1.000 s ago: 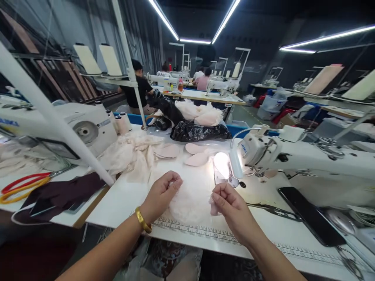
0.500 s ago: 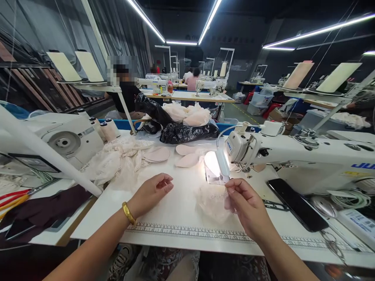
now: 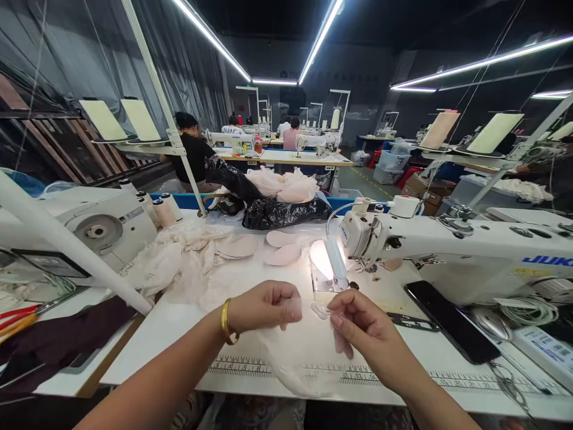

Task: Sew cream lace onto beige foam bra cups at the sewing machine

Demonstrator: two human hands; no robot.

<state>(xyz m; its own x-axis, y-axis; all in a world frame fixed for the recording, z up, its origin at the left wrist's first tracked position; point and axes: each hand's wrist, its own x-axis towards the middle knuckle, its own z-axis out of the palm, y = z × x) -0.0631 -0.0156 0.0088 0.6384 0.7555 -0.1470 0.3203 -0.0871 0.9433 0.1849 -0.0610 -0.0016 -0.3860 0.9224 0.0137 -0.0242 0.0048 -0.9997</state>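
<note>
At the far left, the scissors (image 3: 18, 319) lie near dark fabric (image 3: 76, 334), well apart from both hands, so I see little trouble there. Next comes the lace (image 3: 179, 257), heaped loosely on the worktop (image 3: 152, 328) with the ovals (image 3: 237, 246) just beside it; a sleeve or forearm brushing past could drag one into the other.

The left hand (image 3: 264, 304) is curled, thumb against fingers, at the upper part of the cloth (image 3: 299, 352). Blur keeps me from telling whether that grip has hold of it. If it hasn't, a pull from the other side could skew the cloth.

The cloth sags between the hands, over the printed ruler (image 3: 242, 365) and down to the front edge. Its own weight could slide it off, and stuff so thin could crease or snag.

The right hand (image 3: 367, 328) pinches a bunched bit of its edge, thumb to forefinger; too hard a tug there might stretch it. That grip is near the lamp (image 3: 335, 263) and the machine (image 3: 447, 239), where a loose fold could catch. Farther right, the phone (image 3: 452, 322) lies where an elbow might knock it.
</note>
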